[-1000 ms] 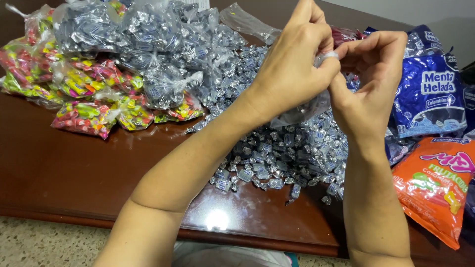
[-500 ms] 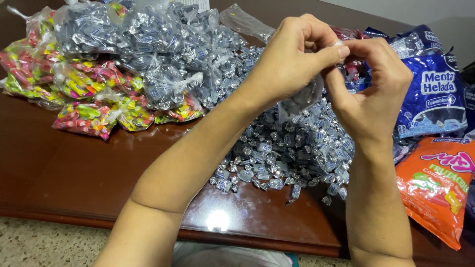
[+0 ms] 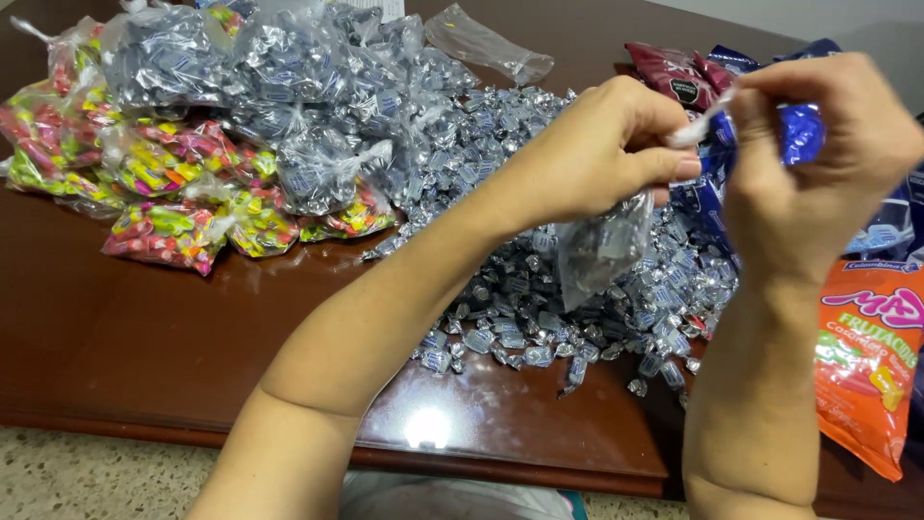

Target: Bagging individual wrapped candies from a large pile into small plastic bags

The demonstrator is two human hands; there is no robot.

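My left hand and my right hand are raised above the table, both pinching the twisted neck of a small clear plastic bag that hangs below them with silver-wrapped candies inside. The white twisted end of the bag sticks out between my fingertips. Beneath the bag lies a loose pile of silver-wrapped candies spread over the dark wooden table.
Several tied clear bags of silver candies are heaped at the back left, with bags of colourful candies in front of them. An orange candy package and blue packages lie at the right. The table's front edge is near me.
Both hands have closed tighter around the bag's neck and shifted slightly right, and the bag's top is now twisted into a thin white strand between them.
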